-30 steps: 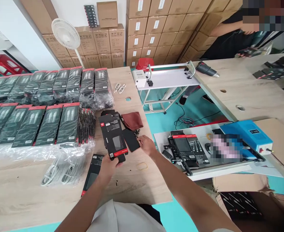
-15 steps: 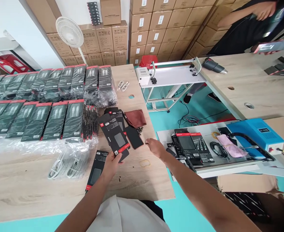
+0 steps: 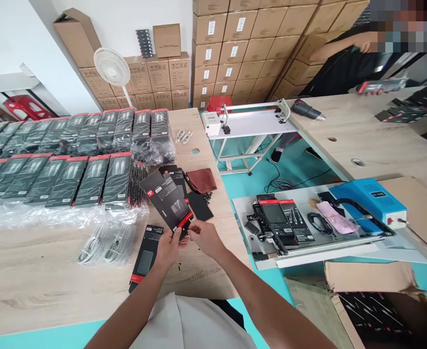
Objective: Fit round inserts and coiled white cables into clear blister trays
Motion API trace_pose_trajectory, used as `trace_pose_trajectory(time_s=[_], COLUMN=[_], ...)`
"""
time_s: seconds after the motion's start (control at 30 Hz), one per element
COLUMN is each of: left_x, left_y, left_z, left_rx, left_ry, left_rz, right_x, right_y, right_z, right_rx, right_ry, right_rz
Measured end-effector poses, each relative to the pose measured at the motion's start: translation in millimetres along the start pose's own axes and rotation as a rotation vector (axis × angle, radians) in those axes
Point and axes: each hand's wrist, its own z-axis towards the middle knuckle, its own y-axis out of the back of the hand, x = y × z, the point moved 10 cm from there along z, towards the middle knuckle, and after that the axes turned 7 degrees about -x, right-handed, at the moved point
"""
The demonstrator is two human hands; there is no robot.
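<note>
My left hand point(image 3: 170, 249) grips the lower end of a flat black and red cardboard box point(image 3: 164, 196) with a window in its front, tilted above the table. My right hand point(image 3: 204, 237) is closed in a pinch at the same lower end, beside the red band. What its fingertips hold is hidden. Just beyond lie a flat black slab point(image 3: 200, 207), a small heap of black bits point(image 3: 206, 197) and a folded brown cloth point(image 3: 202, 180). Another black box point(image 3: 170, 173) lies partly under the held one. One more windowed box point(image 3: 146, 257) rests left of my left forearm.
Rows of plastic-wrapped boxes point(image 3: 117, 179) fill the table's left side, with bagged white cables point(image 3: 89, 249) in front. A side bench point(image 3: 248, 242) at right carries a blue machine point(image 3: 375, 201). Across the gap, a person point(image 3: 330, 72) holds a package near a heat gun point(image 3: 308, 110).
My right hand has moved left from beside the black slab to the held box's lower end, a dark bit at its fingertips earlier. The view has shifted slightly.
</note>
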Motion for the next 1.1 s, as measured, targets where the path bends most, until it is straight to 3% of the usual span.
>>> trace_pose_trajectory(time_s=[0.1,0.23,0.47,0.63,0.8,0.9,1.0,1.1], left_x=[-1,-3,-19,-30,-20,-14,-29,-55], left_y=[-0.5,-0.2,5.4,12.7,18.1,20.4,23.0,26.6], left_z=[-3,-9,-16,-22,-18,-20,-26,-31], left_rx=[0.012,0.051,0.038,0.01,0.058,0.111,0.151,0.177], left_ry=[-0.062,-0.171,-0.331,-0.37,-0.202,-0.083,-0.129,-0.185], left_rz=[0.03,0.148,0.427,0.431,0.223,0.14,0.166,0.005], right_x=[23,33,51,52,54,48,35,30], right_y=[-7,-8,-15,-21,-21,-5,18,4], right_z=[-4,-3,-3,-4,-4,0,4,-2], right_rx=[0.012,0.083,0.086,0.03,-0.019,-0.081,-0.163,0.021], right_ry=[0.047,0.03,0.046,0.022,0.055,0.056,-0.006,-0.073], right_rz=[-0.215,-0.493,-0.597,-0.4,-0.037,0.045,0.163,0.415])
